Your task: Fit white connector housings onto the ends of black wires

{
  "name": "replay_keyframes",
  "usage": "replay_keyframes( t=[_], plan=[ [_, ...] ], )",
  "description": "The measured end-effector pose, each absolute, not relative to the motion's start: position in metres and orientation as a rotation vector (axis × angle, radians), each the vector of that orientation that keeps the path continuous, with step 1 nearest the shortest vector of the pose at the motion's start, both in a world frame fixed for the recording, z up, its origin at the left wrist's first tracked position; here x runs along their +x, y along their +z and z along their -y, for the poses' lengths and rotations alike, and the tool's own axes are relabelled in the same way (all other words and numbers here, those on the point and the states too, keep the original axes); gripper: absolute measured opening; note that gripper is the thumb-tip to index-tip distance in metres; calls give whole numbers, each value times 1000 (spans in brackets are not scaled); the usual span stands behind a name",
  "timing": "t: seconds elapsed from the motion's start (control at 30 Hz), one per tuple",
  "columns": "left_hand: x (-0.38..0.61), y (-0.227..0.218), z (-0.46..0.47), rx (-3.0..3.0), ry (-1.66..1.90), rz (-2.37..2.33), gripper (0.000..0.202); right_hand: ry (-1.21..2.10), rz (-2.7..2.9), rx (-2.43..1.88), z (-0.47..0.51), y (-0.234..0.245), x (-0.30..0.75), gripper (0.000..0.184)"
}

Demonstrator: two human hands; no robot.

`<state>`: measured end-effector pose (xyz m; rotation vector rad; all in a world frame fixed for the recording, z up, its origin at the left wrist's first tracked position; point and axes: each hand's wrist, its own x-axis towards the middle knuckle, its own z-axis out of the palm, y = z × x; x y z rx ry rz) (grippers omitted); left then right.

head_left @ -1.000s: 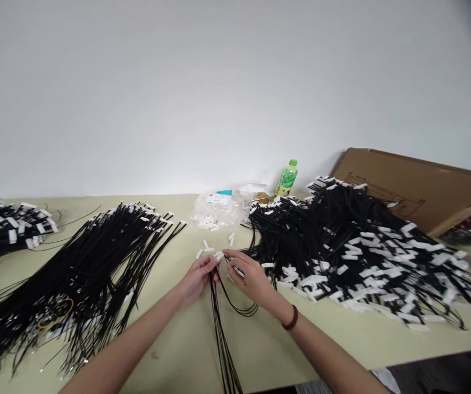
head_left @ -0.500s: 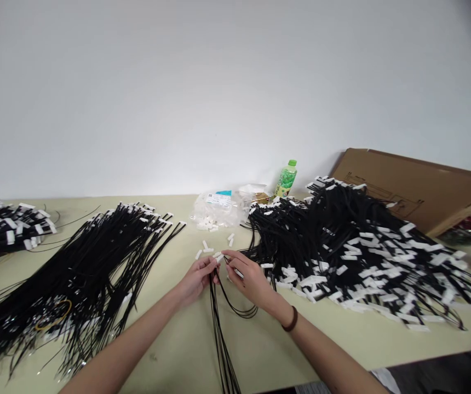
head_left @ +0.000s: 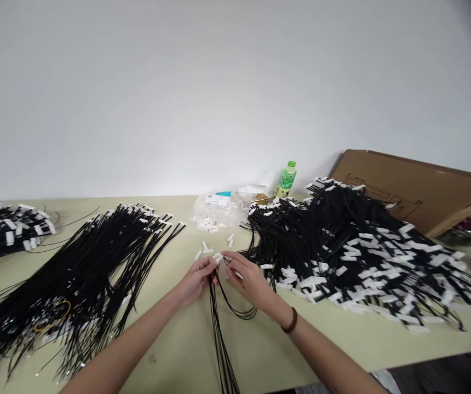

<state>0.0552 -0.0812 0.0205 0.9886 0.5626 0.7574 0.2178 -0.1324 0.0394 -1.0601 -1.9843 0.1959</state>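
At the middle of the table, my left hand [head_left: 200, 278] is closed in a pinch on a white connector [head_left: 218, 258] at the end of thin black wires [head_left: 218, 334]. These wires hang down between my arms past the table's front edge. My right hand [head_left: 248, 278] is closed too, its fingertips pinching a looped black wire [head_left: 239, 313] close against the connector. The exact contact of the fingertips is partly hidden. Just beyond my hands lie several loose white connectors [head_left: 205, 245].
A clear plastic bag [head_left: 219, 209] of white connectors lies behind. Piles of black wires [head_left: 91, 257] spread at left, and a larger heap with white connectors [head_left: 326, 235] at right. A green-capped bottle [head_left: 286, 180] and a cardboard box [head_left: 408, 189] stand near the wall.
Almost nothing differs. Both hands keep the same hold at the connector, and the view has shifted very slightly.
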Motion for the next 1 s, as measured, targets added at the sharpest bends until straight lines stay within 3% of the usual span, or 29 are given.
replay_keyframes(
  t=[1.0],
  plan=[
    [54,17,79,991,737,-572,18,129,2038,-1078,133,39,219,14]
  ],
)
